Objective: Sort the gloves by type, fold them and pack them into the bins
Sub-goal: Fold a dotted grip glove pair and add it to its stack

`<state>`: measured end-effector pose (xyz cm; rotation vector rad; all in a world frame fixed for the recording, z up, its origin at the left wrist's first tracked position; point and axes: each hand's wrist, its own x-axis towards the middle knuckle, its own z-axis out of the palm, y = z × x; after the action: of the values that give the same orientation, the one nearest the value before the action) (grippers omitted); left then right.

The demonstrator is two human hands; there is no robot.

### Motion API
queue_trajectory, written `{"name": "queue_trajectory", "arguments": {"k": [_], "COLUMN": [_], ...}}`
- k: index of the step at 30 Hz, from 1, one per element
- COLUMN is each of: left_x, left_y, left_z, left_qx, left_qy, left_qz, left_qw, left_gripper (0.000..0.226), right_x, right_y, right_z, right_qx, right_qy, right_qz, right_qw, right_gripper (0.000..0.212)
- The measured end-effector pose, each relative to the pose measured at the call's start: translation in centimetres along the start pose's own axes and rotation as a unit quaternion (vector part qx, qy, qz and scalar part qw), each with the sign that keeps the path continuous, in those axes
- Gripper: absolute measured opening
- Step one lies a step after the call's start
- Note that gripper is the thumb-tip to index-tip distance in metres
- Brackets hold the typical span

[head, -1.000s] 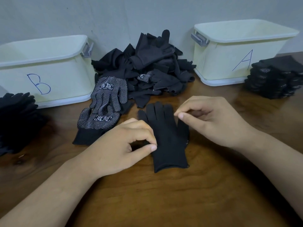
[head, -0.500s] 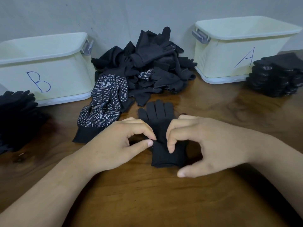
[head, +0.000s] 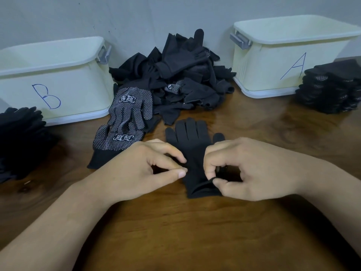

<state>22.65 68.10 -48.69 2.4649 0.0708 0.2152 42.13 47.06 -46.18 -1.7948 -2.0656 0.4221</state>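
**Plain glove lined up for a fold**

On the bench, bin B sits at the back left and bin A at the back right. The unsorted pile is between them, so either bin is an easy reach. The plain glove lies flat mid-bench. Your left hand pinches its side and your right hand pinches the cuff up. Looks like you're starting the fold.

Plain glove up front: solid black. Dotted gloves beside it: black, white dots, white logo blocks. Pile: mostly black. Bin B and bin A: cream, grey handles, blue letters. Table: brown woodgrain. Right stack: black, possibly white-dotted.
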Motion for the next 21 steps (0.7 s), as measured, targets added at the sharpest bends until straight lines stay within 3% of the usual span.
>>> {"name": "queue_trajectory", "arguments": {"k": [3, 7, 9, 13, 17, 21], "left_x": [0.3, 0.7, 0.7, 0.7, 0.7, 0.7], "left_y": [0.2, 0.9, 0.9, 0.8, 1.0, 1.3], "left_z": [0.7, 1.9, 2.1, 1.9, 1.6, 1.6], "left_qx": [-0.007, 0.027, 0.069, 0.077, 0.075, 0.083], "left_qy": [0.039, 0.071, 0.063, 0.044, 0.023, 0.022], "left_qz": [-0.001, -0.009, -0.012, -0.036, -0.052, -0.061], "left_qw": [0.999, 0.997, 0.996, 0.995, 0.996, 0.994], "left_gripper": [0.013, 0.018, 0.033, 0.043, 0.042, 0.039], "right_x": [-0.1, 0.6, 1.1, 1.2, 1.1, 1.4], "right_y": [0.5, 1.6, 1.9, 1.8, 2.1, 3.7], "right_z": [-0.3, 0.6, 1.7, 2.7, 2.1, 1.4], "right_qx": [0.053, 0.045, -0.016, -0.096, -0.141, -0.127], "right_qy": [0.011, 0.163, 0.128, -0.049, -0.105, -0.066], "right_qz": [0.029, 0.078, 0.070, 0.079, 0.119, 0.170], "right_qw": [0.998, 0.983, 0.989, 0.991, 0.977, 0.975], "right_gripper": [0.012, 0.009, 0.032, 0.066, 0.070, 0.063]}}
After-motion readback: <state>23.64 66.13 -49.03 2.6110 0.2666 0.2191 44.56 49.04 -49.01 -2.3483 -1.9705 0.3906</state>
